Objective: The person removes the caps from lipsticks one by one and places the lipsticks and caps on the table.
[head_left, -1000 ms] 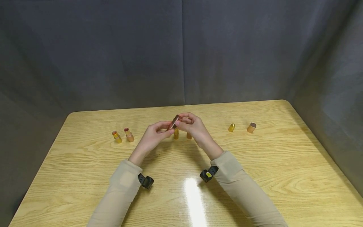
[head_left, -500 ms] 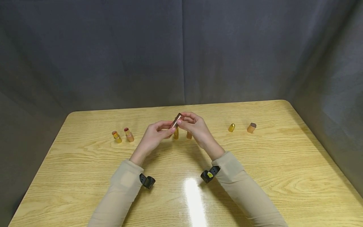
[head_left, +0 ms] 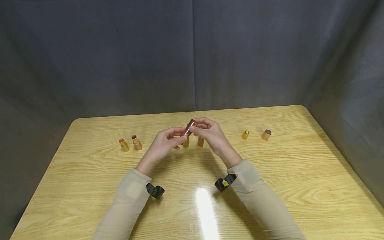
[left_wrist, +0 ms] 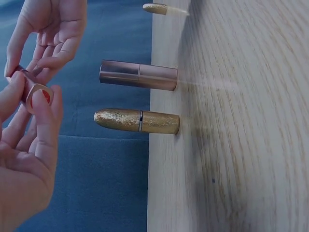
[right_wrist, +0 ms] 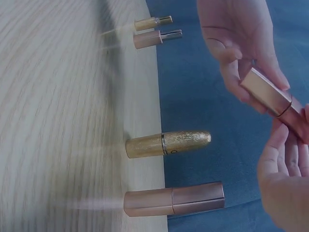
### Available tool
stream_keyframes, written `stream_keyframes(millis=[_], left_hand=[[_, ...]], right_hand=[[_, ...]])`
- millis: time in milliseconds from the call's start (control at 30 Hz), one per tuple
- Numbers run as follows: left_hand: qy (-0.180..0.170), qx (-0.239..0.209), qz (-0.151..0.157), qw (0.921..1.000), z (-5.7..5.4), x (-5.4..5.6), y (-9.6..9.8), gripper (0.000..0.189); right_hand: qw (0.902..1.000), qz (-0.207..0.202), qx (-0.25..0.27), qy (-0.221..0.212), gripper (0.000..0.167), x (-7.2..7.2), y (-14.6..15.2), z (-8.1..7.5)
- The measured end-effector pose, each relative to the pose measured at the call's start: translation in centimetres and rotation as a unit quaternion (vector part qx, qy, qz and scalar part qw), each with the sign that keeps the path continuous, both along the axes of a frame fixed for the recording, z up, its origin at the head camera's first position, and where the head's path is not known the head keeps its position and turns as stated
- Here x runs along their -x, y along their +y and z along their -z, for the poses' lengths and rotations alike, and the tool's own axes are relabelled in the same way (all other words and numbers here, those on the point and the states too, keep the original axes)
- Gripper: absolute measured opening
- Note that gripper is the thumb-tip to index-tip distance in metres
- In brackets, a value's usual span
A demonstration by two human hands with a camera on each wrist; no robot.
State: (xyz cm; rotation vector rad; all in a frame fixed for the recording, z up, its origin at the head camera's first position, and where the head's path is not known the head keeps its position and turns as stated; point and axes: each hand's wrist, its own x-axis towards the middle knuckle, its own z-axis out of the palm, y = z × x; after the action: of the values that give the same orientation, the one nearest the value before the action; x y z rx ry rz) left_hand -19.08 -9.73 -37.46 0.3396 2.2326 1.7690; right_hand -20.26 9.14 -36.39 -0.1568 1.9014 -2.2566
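Note:
Both hands hold a closed rose-gold lipstick [head_left: 190,127] tilted above the table. My left hand [head_left: 163,143] grips its lower end; a thumb or fingertip lies by the red label on its base [left_wrist: 41,98] in the left wrist view. My right hand [head_left: 212,135] pinches the upper part between thumb and fingers. In the right wrist view a seam runs between the lipstick's two halves [right_wrist: 267,92]. Just beyond the hands stand a capped gold lipstick [left_wrist: 137,121] and a capped rose-gold lipstick [left_wrist: 138,75], both upright.
On the left of the wooden table [head_left: 90,186] stand an uncapped gold lipstick [head_left: 124,145] and an uncapped rose-gold one [head_left: 136,143]. Toward the right are a gold cap [head_left: 245,134] and a rose-gold cap [head_left: 266,135]. Dark curtains [head_left: 120,60] hang behind and beside it.
The held lipstick has shifted slightly up and to the right. My right hand has moved a little right with it, while my left hand stays almost in place.

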Motion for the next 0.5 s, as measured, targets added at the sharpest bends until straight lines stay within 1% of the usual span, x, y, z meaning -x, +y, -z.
stream_keyframes(millis=[67,133,200,267,367,500], left_hand=[[0.004,0.005,0.006,1.0,0.1,0.0,-0.1,0.039],[0.005,0.012,0.007,0.9999,0.4,0.0,-0.4,0.038],[0.0,0.019,0.0,0.9998,0.7,-0.1,-0.8,0.038],[-0.007,0.022,-0.01,0.9997,1.1,-0.1,-1.2,0.038],[-0.018,0.012,-0.026,0.9994,1.4,-0.1,-1.7,0.039],[-0.022,-0.002,-0.034,0.9992,1.4,0.0,-2.0,0.041]], right_hand=[[0.9996,0.004,0.025,-0.01,0.017,0.1,0.4,-0.2],[0.9981,0.016,0.057,-0.019,0.018,0.4,1.0,-0.3],[0.9951,0.032,0.09,-0.027,0.021,0.7,1.8,-0.5],[0.9931,0.046,0.104,-0.029,0.023,1.0,2.6,-0.6],[0.9939,0.055,0.092,-0.025,0.024,1.2,3.4,-0.6],[0.9964,0.055,0.064,-0.013,0.024,1.2,3.9,-0.4]])
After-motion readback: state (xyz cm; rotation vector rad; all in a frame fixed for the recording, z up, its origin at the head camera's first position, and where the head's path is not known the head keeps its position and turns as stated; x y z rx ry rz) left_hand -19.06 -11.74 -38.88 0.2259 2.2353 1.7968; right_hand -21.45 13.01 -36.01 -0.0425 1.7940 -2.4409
